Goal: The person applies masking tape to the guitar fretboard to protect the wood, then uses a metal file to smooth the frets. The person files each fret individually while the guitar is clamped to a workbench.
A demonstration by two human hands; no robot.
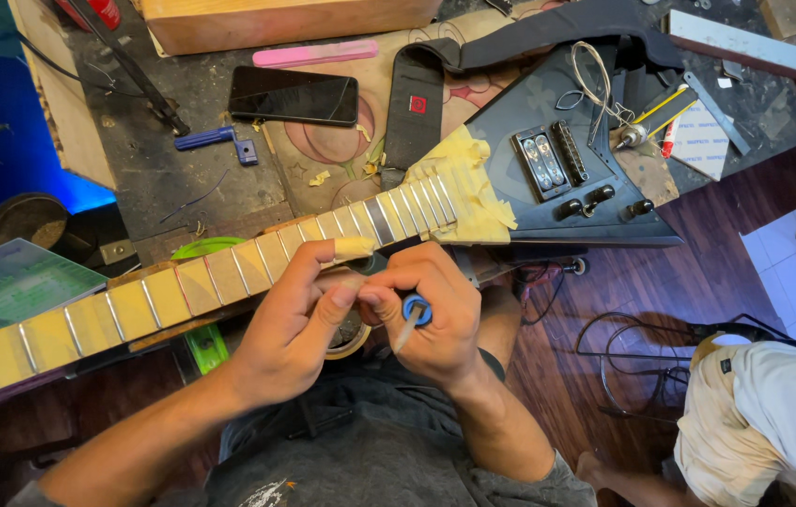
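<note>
A black V-shaped electric guitar (548,122) lies across the workbench, its neck (182,291) running down to the left with yellowish masking tape between the frets and over the neck joint (468,183). My left hand (299,319) pinches a strip of masking tape (353,248) at the fretboard's near edge. Beneath it hangs a roll of tape (353,340), mostly hidden. My right hand (431,314) meets the left at the tape and grips a small tool with a blue ring (416,310) and a pale shaft.
A black phone (294,96), a pink file (315,53), a blue clamp-like tool (219,141) and a wooden box (285,19) lie on the bench. A metal ruler (755,49) lies at top right. Cables trail on the wooden floor (661,282). Another person's leg (764,422) is at lower right.
</note>
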